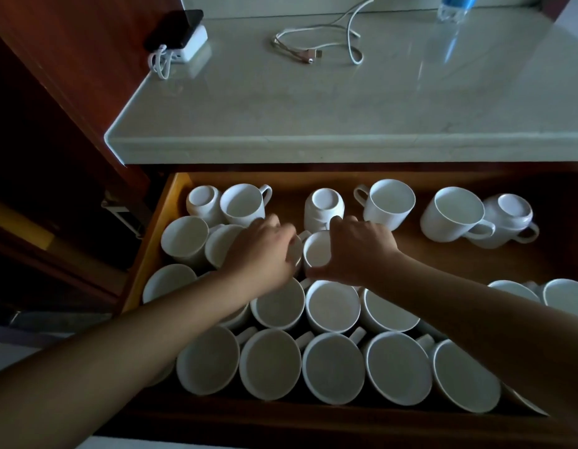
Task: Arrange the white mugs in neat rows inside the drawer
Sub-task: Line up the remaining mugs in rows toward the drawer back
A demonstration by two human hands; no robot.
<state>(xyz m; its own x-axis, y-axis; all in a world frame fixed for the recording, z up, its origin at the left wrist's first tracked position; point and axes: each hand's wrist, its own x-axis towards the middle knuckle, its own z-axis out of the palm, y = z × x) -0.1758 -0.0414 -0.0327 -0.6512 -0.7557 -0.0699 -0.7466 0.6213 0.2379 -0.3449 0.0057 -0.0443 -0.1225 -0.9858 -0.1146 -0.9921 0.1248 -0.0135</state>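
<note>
**Desk** [313, 108]: a pale stone top fills the upper half of the view, above the open drawer.

**Drawer** [459, 257]: wooden, pulled out toward the viewer, with a bare patch of floor right of centre.

**White mugs**: all lie inside the drawer. The front row [333, 367] has five upright mugs side by side, handles pointing up and to the right. The second row [333, 306] shows three upright mugs touching one another, and more mugs stand at the left wall [184, 238]. The back row is loose and widely spaced. It mixes upright mugs [391, 199] with upturned ones [324, 204], and a further pair at the right [456, 212] is touching. Two more rims show at the right edge [566, 296].

**Left hand** [261, 251]: it reaches in over the left mugs, fingers curled down over a covered mug [295, 254] of which only a sliver shows.

**Right hand** [355, 251]: the fingers hold the centre mug [316, 251], thumb along its near side and fingertips over the far rim. This mug stands upright just beside the covered mug, behind the second row.

**On the desk**: a plastic bottle [452, 8] at the far right, a coiled cable [326, 43] in the middle, and a dark phone [174, 29] on a white charger [193, 43] at the far left.
</note>
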